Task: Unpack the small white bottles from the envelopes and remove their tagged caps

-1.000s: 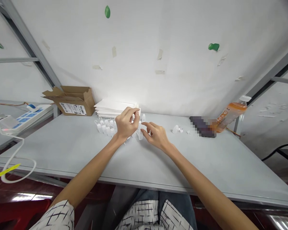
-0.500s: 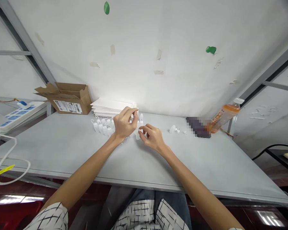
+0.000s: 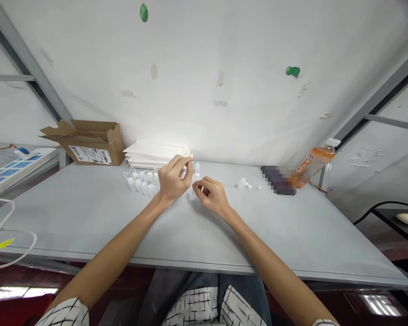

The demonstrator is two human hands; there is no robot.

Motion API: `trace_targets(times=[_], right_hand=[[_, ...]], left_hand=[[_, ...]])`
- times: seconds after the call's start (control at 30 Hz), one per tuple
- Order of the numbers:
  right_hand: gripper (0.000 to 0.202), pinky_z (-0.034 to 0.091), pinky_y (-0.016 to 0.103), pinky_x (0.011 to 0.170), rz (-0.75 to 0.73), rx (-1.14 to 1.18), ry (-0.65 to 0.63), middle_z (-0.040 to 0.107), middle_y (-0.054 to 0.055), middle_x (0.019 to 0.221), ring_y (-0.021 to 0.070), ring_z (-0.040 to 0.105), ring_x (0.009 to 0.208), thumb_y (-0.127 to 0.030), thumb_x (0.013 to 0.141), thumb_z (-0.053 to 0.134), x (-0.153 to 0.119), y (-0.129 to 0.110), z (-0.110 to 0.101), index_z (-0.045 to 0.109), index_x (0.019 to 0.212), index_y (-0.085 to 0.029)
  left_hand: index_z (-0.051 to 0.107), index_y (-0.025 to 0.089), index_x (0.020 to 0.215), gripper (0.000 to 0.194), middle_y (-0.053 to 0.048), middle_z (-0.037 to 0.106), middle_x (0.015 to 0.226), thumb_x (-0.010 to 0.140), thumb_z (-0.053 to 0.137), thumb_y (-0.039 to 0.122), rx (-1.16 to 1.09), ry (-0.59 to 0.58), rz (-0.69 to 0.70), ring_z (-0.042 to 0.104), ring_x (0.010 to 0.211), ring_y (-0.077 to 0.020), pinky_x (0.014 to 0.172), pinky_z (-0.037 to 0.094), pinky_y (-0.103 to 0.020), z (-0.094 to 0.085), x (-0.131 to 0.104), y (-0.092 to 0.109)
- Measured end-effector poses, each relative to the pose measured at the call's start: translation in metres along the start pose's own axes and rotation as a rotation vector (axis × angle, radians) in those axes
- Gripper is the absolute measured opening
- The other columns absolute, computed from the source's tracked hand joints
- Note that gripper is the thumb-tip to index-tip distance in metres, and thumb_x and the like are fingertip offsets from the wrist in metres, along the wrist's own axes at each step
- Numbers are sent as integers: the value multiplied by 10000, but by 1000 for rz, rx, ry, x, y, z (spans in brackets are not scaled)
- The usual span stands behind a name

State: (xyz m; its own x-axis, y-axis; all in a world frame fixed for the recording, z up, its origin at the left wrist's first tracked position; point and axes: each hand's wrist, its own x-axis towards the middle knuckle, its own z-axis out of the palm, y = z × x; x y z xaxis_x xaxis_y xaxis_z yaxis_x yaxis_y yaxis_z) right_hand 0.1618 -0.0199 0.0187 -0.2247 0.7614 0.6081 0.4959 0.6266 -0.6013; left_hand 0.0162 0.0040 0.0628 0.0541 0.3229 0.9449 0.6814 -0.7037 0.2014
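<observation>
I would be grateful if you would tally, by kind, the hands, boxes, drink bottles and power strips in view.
Hands: 2 (left hand, right hand)
Box: 1
Drink bottle: 1
Power strip: 1
Total: 5

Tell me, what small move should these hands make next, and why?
Perhaps steady the nearest small white plastic bottle with the right hand, since its fingertips are close beside it and the left hand is near too; whether either grips anything is unclear.

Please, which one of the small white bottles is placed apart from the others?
The white bottle between the right hand and the orange drink bottle; the other bottles are gathered near the left hand.
</observation>
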Motion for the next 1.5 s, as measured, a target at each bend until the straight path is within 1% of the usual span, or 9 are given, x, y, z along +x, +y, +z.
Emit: trace_targets(times=[0.13,0.23,0.33,0.43,0.63,0.87,1.03,1.3,1.5], right_hand=[[90,389,224,481,191,237,-15,614,8,737,85,515,508,-230,817,558,6,3,-21,619,778,-177],[156,360,224,417,337,393,-31,577,-4,749,78,514,455,-331,817,597,9,8,-43,586,792,-177],[225,363,227,402,410,494,-17,550,-15,736,74,508,436,-392,795,638,6,16,-61,576,785,-177],[250,380,229,404,475,614,9,561,-17,733,76,512,436,-407,776,668,2,24,-70,564,781,-179],[275,396,226,393,527,742,-11,592,-18,716,96,546,441,-409,742,693,0,28,-69,542,781,-183],[298,439,225,403,525,735,-62,616,-11,724,90,551,455,-436,749,700,-2,17,-64,554,787,-179],[349,451,234,399,519,685,-89,618,-7,683,92,542,433,-501,760,692,-4,12,-62,578,797,-173],[400,415,237,373,539,627,-126,555,-40,561,80,489,354,-528,715,740,-4,14,-62,598,720,-154],[388,452,248,402,547,743,-116,568,-31,594,83,504,399,-506,697,765,-5,19,-61,611,727,-152]], left_hand=[[671,156,847,160,2,630,684,874,515,136,-28,-58,30,442,473,-66,479,338,-203,2,-4,3],[669,160,855,155,-2,660,735,875,518,131,-29,-123,61,459,485,-66,498,357,-203,5,-9,7],[665,167,848,155,-6,682,780,876,517,131,-22,-196,86,493,506,-67,509,363,-204,10,-16,11],[668,172,875,162,-10,688,805,898,507,171,-2,-284,84,543,549,-77,500,350,-210,16,-28,16],[660,195,1063,257,-36,687,891,917,544,372,55,-469,90,600,632,-121,463,318,-236,24,-49,24],[660,187,1058,256,-32,684,821,972,470,336,72,-474,68,561,551,-112,454,282,-253,24,-51,24],[641,182,1123,263,-24,676,815,966,498,338,12,-475,46,541,543,-105,471,287,-246,24,-51,21],[669,170,903,294,-10,612,685,970,468,374,-52,-580,-8,488,515,-110,487,297,-241,25,-56,27],[680,186,1013,283,-12,657,722,968,485,385,-128,-569,-84,496,514,-106,519,328,-239,24,-54,29]])
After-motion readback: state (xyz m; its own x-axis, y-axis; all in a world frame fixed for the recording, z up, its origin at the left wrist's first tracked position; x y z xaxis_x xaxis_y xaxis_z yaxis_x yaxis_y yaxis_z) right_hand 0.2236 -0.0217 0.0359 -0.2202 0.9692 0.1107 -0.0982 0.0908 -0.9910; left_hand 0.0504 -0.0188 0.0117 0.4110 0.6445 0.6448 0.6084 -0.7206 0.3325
